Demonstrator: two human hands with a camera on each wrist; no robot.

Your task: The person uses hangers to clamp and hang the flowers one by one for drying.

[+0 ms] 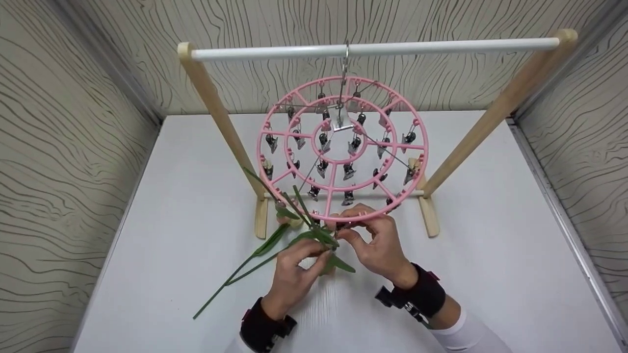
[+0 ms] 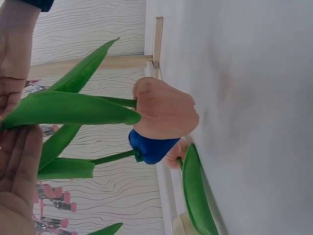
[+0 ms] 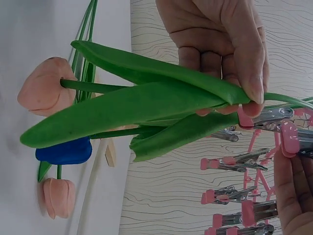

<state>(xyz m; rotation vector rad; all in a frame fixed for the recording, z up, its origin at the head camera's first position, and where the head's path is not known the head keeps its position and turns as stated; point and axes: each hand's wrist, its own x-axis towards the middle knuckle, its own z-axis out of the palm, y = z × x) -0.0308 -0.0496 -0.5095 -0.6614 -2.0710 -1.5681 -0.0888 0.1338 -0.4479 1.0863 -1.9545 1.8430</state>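
Green stems and leaves of artificial tulips are at the front rim of the round pink clip hanger. My left hand pinches a stem by the leaves. In the left wrist view a pink tulip head points down, beside a blue tulip head. My right hand grips a metal clip with pink tips, close to the pinched stem. Whether the clip's jaws touch the stem, I cannot tell. Farther back, another pink tulip shows in the right wrist view.
The hanger hangs by a hook from a white bar on a wooden stand. Several metal clips dangle inside its rings. Loose green stems lie across the white table on the left.
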